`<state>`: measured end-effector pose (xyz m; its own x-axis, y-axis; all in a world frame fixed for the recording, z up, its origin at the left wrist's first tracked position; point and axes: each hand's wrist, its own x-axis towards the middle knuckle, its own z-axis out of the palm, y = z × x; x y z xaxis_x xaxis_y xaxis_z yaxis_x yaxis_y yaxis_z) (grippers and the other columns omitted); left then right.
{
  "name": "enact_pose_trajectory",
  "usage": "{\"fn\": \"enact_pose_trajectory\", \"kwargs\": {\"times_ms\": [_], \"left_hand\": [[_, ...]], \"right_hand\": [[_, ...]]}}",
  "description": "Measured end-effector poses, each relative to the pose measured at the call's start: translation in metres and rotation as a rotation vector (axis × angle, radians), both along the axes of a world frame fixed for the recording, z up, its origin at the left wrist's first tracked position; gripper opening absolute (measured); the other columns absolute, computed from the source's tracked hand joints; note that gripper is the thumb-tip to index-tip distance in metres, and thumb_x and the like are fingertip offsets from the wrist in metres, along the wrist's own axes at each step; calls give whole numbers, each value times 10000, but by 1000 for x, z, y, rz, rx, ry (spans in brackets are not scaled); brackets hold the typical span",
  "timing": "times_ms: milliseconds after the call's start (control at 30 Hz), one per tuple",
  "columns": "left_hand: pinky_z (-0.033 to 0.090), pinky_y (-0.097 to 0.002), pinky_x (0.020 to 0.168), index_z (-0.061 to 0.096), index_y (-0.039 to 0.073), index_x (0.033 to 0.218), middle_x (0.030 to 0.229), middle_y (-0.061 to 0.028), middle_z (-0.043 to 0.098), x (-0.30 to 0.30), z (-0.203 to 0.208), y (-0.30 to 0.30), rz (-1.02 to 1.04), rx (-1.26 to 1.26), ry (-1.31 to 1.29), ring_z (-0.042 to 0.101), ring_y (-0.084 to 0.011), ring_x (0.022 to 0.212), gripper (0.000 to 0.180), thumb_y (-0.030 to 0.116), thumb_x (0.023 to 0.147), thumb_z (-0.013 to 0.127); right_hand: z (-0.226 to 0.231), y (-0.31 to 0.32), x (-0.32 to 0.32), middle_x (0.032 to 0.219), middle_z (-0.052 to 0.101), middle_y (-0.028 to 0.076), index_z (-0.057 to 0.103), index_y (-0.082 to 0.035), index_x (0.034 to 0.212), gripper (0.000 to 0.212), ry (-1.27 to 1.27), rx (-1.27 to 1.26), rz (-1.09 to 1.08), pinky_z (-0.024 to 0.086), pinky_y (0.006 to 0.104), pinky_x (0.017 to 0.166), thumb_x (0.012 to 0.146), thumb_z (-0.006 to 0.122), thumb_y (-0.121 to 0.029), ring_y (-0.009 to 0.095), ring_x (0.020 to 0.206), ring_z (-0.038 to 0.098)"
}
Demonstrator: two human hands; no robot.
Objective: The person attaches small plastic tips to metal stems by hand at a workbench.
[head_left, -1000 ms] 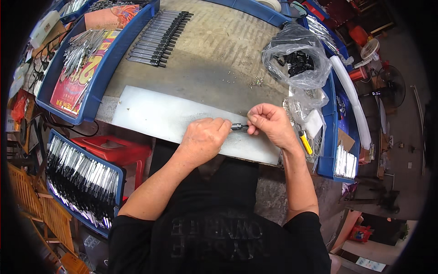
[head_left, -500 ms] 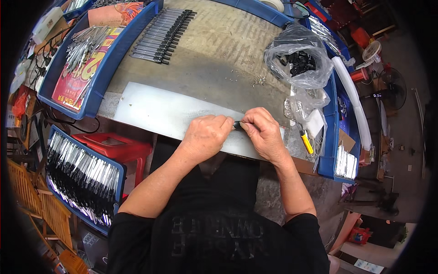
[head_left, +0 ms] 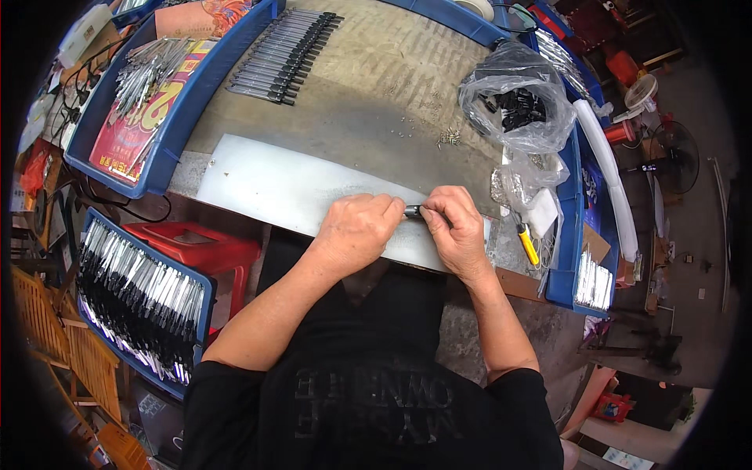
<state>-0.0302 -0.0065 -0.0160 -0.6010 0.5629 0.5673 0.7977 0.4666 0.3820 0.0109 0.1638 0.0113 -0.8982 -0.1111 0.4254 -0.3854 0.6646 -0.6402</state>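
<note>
Over the near edge of a white board (head_left: pixel 266 178), my left hand (head_left: pixel 357 225) and my right hand (head_left: pixel 457 233) face each other, fingers closed. Between them shows a short dark piece of a pen (head_left: pixel 412 211), lying roughly level. Both hands grip it, one at each side; its ends are hidden inside the fingers. Past the board, a row of clear pens with black grips (head_left: pixel 286 59) lies side by side on the table. Small metal pen parts (head_left: pixel 448 138) are scattered beyond my right hand.
A clear plastic bag of black parts (head_left: pixel 521 110) stands at the right, near a yellow-handled tool (head_left: pixel 527 244). Blue trays with pens flank the table, one at the left (head_left: pixel 176 102). Lower left, a pen-filled tray (head_left: pixel 205 301) sits by a red stool (head_left: pixel 184 239).
The hands have drawn slightly apart, and more of the dark pen shows between them. The view has shifted a little.
</note>
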Motion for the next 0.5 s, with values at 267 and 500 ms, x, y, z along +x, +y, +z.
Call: {"fn": "enact_pose_trajectory", "kwargs": {"times_ms": [267, 500], "left_hand": [[445, -324, 482, 552, 53, 812, 604, -51, 494, -1, -1, 0, -7, -23, -5, 555, -204, 549, 153, 152, 728, 633], [444, -325, 483, 554, 52, 819, 610, -52, 497, 0, -1, 1, -1, -20, -1, 560, -205, 555, 161, 153, 723, 635]], "right_hand": [[15, -5, 9, 722, 580, 102, 572, 4, 822, 55, -160, -33, -151, 440, 305, 597, 778, 596, -21, 217, 653, 552], [17, 1, 12, 739, 589, -5, 588, 22, 866, 83, -476, -274, -152, 431, 206, 602, 830, 585, -52, 45, 668, 517]]}}
